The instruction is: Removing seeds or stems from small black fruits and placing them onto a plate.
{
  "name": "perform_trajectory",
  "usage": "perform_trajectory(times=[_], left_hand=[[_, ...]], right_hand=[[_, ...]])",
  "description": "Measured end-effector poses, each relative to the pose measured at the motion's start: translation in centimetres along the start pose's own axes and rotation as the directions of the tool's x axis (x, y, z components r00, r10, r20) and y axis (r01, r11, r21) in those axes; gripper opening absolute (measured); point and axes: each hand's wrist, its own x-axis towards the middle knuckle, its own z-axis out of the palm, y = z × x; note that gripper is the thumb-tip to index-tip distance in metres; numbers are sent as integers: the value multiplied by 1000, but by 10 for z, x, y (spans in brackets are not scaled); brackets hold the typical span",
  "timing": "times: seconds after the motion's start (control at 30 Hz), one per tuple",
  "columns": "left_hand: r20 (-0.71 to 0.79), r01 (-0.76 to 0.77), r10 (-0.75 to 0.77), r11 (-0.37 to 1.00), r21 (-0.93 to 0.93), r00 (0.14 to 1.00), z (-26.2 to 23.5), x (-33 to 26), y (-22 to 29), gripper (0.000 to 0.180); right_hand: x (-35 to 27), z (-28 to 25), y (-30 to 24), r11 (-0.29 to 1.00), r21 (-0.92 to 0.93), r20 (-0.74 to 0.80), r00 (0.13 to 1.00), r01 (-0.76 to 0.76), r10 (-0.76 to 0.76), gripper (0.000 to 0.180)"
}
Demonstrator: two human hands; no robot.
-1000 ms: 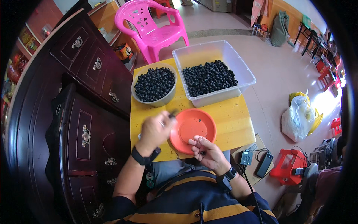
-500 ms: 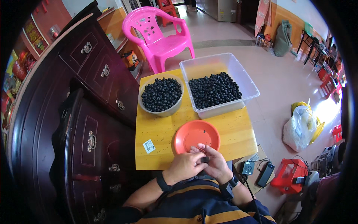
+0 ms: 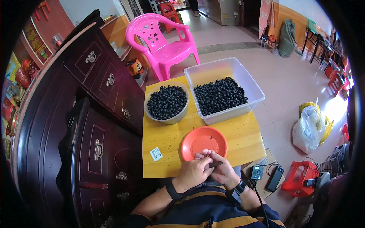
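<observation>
Above the near rim of an orange-red round bowl (image 3: 203,143), my two hands meet with bent fingers. A narrow dark flat piece (image 3: 216,164) sticks out from the closed fingers of my left hand (image 3: 193,173) and crosses in front of my right palm. My right hand (image 3: 222,171) has its fingertips pinched together; anything between them is too small to make out. A few dark bits lie in the bowl. Beyond it, a round translucent tub (image 3: 178,117) and a rectangular clear bin (image 3: 243,106) hold many small, round, black pieces like berries or beads.
The yellow table top (image 3: 243,133) carries dark specks and a small white label (image 3: 156,154). Left stands a dark wooden cabinet (image 3: 85,148); behind, a pink plastic chair (image 3: 167,49). To the right are a red stool (image 3: 298,182), a black device with cables (image 3: 274,178) and plastic bags (image 3: 308,129).
The whole view has shifted slightly, moving the table lower and to the right in it. The dark piece between my hands now points out further right. Both hands stay together near the bowl.
</observation>
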Motion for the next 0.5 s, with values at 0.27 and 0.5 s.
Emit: perform_trajectory(times=[0.27, 0.5], left_hand=[[-107, -80, 86, 995, 58, 990, 6, 6, -2, 20], [-172, 54, -89, 978, -200, 981, -9, 12, -5, 23]], right_hand=[[-2, 3, -3, 997, 61, 37, 999, -39, 37, 42], [-5, -17, -5, 999, 10, 21, 999, -47, 47, 27]])
